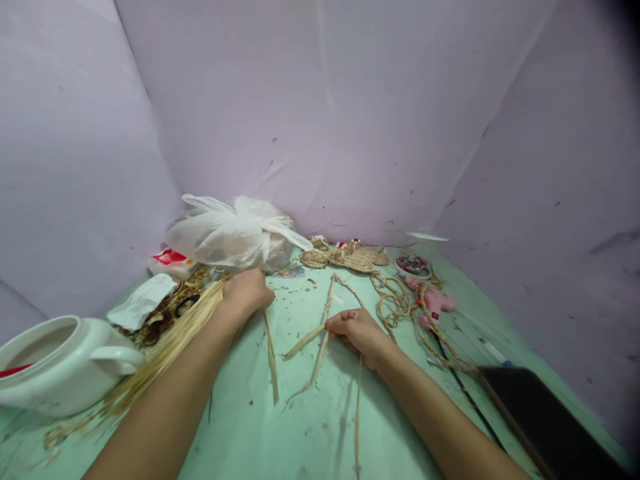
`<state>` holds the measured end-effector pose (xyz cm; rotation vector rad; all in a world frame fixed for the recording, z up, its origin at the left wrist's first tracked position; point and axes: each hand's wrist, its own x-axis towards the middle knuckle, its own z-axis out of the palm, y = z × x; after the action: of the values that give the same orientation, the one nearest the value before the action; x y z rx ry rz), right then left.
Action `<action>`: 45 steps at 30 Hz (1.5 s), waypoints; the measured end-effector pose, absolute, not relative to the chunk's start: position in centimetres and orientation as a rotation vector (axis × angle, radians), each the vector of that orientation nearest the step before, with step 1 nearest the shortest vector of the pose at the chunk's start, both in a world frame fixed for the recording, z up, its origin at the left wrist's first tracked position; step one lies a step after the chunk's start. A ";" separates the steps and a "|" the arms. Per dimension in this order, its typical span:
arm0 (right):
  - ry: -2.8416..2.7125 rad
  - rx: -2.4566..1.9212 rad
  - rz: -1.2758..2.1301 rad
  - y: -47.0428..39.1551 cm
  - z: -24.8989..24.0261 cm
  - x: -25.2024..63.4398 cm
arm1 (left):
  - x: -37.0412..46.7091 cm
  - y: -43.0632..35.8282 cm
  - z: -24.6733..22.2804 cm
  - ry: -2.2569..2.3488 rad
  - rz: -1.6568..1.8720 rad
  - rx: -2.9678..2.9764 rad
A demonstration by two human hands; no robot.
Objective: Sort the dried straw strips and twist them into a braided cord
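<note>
My right hand (357, 333) pinches a thin twisted straw cord (330, 297) near the middle of the green table; loose flat ends (317, 367) fan out below the fingertips. The cord runs up to a bend and comes back down behind the hand. My left hand (247, 291) is closed at the top of a bundle of pale straw (175, 347) on the left. A single flat strip (271, 357) hangs down from beneath its fingers. How the fingertips hold the strip is hidden.
Left: white ceramic pot (65, 367), tissue (143, 301), red-and-white packet (173, 261). Back: white plastic bag (235, 233), woven straw pieces (357, 257), bowl of beads (413, 265). Right: coiled rope (393, 297), pink glue gun (435, 303), black cable (465, 390), dark phone (545, 420).
</note>
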<state>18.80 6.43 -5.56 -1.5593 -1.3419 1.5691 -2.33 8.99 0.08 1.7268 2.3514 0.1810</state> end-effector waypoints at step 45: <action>-1.124 -1.422 1.801 6.5 -4.2 19.4 | 5.5 6.8 -2.7 1.524 0.424 1.336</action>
<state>19.38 6.50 -4.18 -1.4219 -1.1243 1.8011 5.46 6.80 -2.71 1.3362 1.5242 0.4239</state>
